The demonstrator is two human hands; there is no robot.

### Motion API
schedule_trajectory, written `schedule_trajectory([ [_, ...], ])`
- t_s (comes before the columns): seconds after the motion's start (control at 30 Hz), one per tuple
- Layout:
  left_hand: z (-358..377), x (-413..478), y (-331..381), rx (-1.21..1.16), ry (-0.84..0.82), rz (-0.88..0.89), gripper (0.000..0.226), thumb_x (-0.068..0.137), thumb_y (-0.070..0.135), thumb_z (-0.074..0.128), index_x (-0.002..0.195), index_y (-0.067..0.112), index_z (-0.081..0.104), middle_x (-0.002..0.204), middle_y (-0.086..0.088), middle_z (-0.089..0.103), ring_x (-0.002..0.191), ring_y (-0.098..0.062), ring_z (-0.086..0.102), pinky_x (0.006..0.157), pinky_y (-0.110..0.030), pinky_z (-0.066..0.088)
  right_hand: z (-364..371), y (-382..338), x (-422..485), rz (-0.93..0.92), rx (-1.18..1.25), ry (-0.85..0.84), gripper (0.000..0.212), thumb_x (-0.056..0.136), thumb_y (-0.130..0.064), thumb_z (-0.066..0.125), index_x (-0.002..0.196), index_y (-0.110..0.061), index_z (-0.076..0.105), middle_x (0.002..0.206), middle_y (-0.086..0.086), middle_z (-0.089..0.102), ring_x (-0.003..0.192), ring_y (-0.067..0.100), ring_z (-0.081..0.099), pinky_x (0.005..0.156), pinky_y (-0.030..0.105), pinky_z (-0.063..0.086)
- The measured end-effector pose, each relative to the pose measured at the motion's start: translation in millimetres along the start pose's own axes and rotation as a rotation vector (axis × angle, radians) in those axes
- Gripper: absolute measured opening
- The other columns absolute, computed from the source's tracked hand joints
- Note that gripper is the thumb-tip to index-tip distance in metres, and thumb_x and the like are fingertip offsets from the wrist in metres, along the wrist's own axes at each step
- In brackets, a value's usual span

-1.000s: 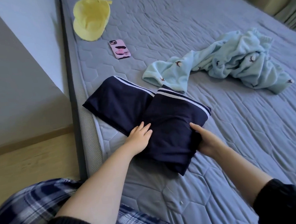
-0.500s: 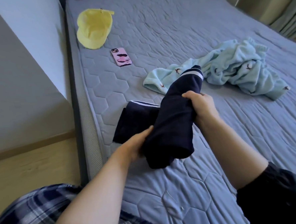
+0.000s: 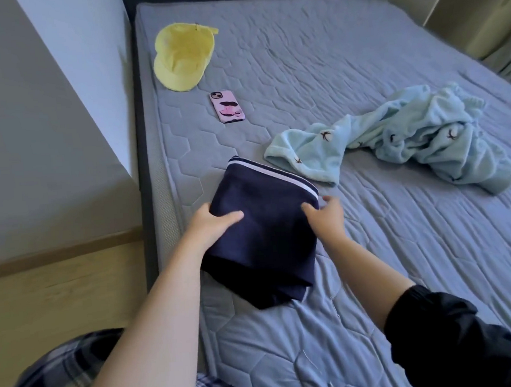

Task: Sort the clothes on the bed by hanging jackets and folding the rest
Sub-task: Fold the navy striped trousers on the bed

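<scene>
Head view. Mattress [image 3: 360,67]: grey, quilted in a hexagon pattern, filling most of the frame. Its left edge runs along a dark frame strip beside a pale wall block [image 3: 51,146]. A wooden floor [image 3: 60,295] lies below that block. Pale cabinet fronts [image 3: 461,10] stand past the far right corner.

Folded navy garment [image 3: 266,237]: lies flat on the mattress close to the left edge, with its white-striped band on the far side.

Left hand [image 3: 211,226]: grips the garment's left edge, thumb laid across the top.

Right hand [image 3: 327,216]: pinches the right edge just under the striped band. It is motion-blurred, so finer finger detail cannot be told.

Light blue garment [image 3: 409,136]: crumpled and unfolded, to the right of the navy garment. Its near end lies just beside the striped corner.

Yellow cap [image 3: 183,57] and pink phone [image 3: 227,106]: both lie near the left edge, beyond the navy garment and well apart from it.

Open mattress extends across the far half and along the near right side, in front of a black sleeve [image 3: 454,339].
</scene>
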State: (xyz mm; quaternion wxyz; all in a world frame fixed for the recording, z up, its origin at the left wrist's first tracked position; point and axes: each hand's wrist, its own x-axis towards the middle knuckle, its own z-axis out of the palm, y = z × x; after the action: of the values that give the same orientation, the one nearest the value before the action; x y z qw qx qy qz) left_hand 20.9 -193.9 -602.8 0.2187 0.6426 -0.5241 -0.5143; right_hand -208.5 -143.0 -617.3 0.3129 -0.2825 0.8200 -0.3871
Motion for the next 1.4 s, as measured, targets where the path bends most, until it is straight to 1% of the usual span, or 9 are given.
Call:
schedule_trajectory([
  [0.17,9.8,-10.2,4.5,-0.326,-0.103,-0.131,0.026,0.08,0.01,0.065,0.105,0.011,0.065,0.084,-0.005,0.069,0.07,-0.018,0.062,0.058,-0.024,0.047,-0.3,42.7,8.7,0.355,0.398,-0.411,0.052,0.083,-0.038,0.072,0.121,-0.007,0.058,0.109,0.005,0.07,0.095,0.019,0.067,0.077,0.03,0.053],
  [0.3,4.1,-18.2,-0.7,-0.637,-0.246,-0.279,0.011,0.081,0.014,0.058,0.084,0.007,0.067,0.071,-0.006,0.069,0.059,-0.018,0.066,0.057,-0.023,0.052,-7.3,43.2,13.7,0.397,0.491,-0.52,0.055,0.081,-0.046,0.069,0.123,-0.011,0.06,0.116,0.005,0.069,0.106,0.021,0.064,0.082,0.031,0.052],
  [0.43,6.3,-20.4,-9.2,-0.661,-0.19,-0.354,0.012,0.079,0.011,0.054,0.081,0.006,0.064,0.066,-0.007,0.067,0.054,-0.021,0.064,0.054,-0.022,0.05,-6.7,48.8,6.9,0.458,0.563,-0.716,0.059,0.076,-0.046,0.065,0.127,-0.017,0.057,0.126,0.004,0.064,0.116,0.02,0.059,0.09,0.032,0.048],
  [0.6,-3.0,-2.3,-20.9,-0.356,0.182,-0.304,0.016,0.075,0.005,0.058,0.091,0.006,0.058,0.089,-0.013,0.057,0.071,-0.026,0.051,0.057,-0.027,0.037,0.4,51.2,1.7,0.446,0.523,-0.719,0.069,0.069,-0.05,0.071,0.128,-0.018,0.056,0.123,0.002,0.066,0.116,0.019,0.059,0.093,0.032,0.046],
  [0.7,-1.9,0.9,-22.0,-0.275,0.04,-0.315,0.026,0.081,0.021,0.062,0.105,0.01,0.061,0.089,-0.007,0.063,0.077,-0.024,0.058,0.061,-0.027,0.042,4.3,48.2,-3.7,0.454,0.512,-0.766,0.069,0.067,-0.05,0.075,0.125,-0.016,0.059,0.12,0.002,0.067,0.111,0.018,0.063,0.089,0.033,0.049],
  [0.8,-1.3,4.6,-24.6,-0.268,-0.106,-0.285,0.054,0.077,0.043,0.072,0.121,0.014,0.059,0.109,-0.005,0.067,0.097,-0.023,0.063,0.085,-0.031,0.048,6.3,48.6,-8.5,0.462,0.491,-0.769,0.066,0.063,-0.045,0.08,0.119,-0.015,0.062,0.114,0.002,0.07,0.102,0.015,0.068,0.079,0.031,0.053],
  [1.03,-8.5,3.6,-31.1,-0.222,-0.258,-0.345,0.054,0.073,0.038,0.078,0.115,0.008,0.064,0.107,-0.008,0.07,0.102,-0.025,0.064,0.095,-0.037,0.048,-0.5,45.7,-20.4,0.428,0.556,-0.806,0.048,0.072,-0.013,0.073,0.118,-0.006,0.062,0.114,0.01,0.069,0.101,0.023,0.068,0.08,0.035,0.055],
  [1.17,-9.1,-4.6,-28.0,-0.441,-0.367,-0.392,0.023,0.079,0.027,0.07,0.097,0.013,0.07,0.098,-0.009,0.074,0.08,-0.021,0.07,0.073,-0.031,0.053,-5.0,35.5,-24.4,0.468,0.545,-0.723,0.028,0.08,0.008,0.059,0.106,-0.004,0.064,0.096,0.012,0.074,0.082,0.024,0.072,0.064,0.031,0.058],
  [1.4,-22.3,-20.0,-0.1,-0.568,-0.354,-0.294,0.018,0.082,0.026,0.062,0.082,0.011,0.071,0.072,-0.009,0.072,0.056,-0.021,0.068,0.05,-0.027,0.054,-18.9,-8.6,-27.9,0.41,0.597,-0.69,0.013,0.07,0.0,0.058,0.07,0.002,0.071,0.068,0.014,0.069,0.062,0.026,0.069,0.055,0.03,0.055],
])
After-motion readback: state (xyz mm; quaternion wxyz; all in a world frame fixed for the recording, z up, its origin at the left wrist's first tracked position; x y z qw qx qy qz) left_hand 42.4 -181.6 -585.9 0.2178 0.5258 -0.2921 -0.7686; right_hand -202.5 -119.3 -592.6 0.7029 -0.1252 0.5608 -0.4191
